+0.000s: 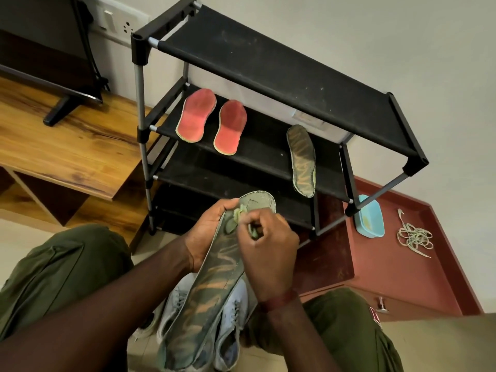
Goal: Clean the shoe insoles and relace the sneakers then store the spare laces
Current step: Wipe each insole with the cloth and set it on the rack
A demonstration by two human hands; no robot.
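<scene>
Nearest my lens, a camouflage insole slants up between my green-trousered knees. My left hand is curled round its edge near the upper end, and my right hand pinches a small green cloth against its face. Beneath it, pale sneakers sit on the floor. Ahead, a black shoe rack stands against a white wall, with two red insoles and a second camouflage insole on its second shelf. At right, loose spare laces and a blue tub rest on a red cabinet. At left, a television stands on a wooden table.
</scene>
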